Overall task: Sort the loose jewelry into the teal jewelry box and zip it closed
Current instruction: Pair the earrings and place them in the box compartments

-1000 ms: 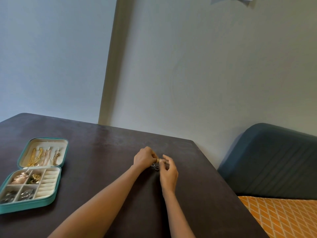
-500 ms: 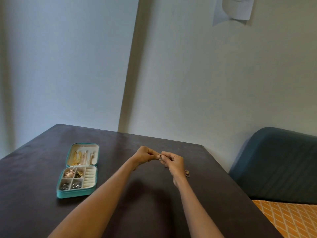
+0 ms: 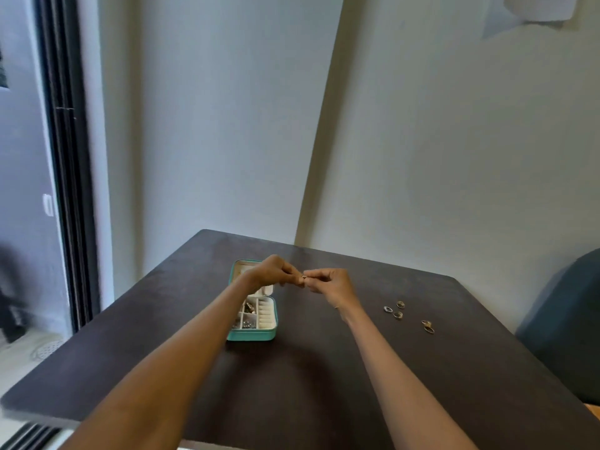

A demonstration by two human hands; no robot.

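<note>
Dark brown matte table point(image 3: 324, 368) fills the lower scene, set against pale walls. Left of centre on it lies the teal zip-around jewelry box point(image 3: 256, 334), open, its cream-lined compartments holding small metal pieces, its far lid partly hidden behind the left forearm. Above the table, just right of the box, the left hand point(image 3: 271, 272) and right hand point(image 3: 331, 282) meet fingertip to fingertip, both pinching one small gold-toned ring point(image 3: 304, 277) between them, the other fingers curled in. Well to the right on the table lie the loose rings point(image 3: 398, 309): three close together, two more nearer the right edge.
</note>
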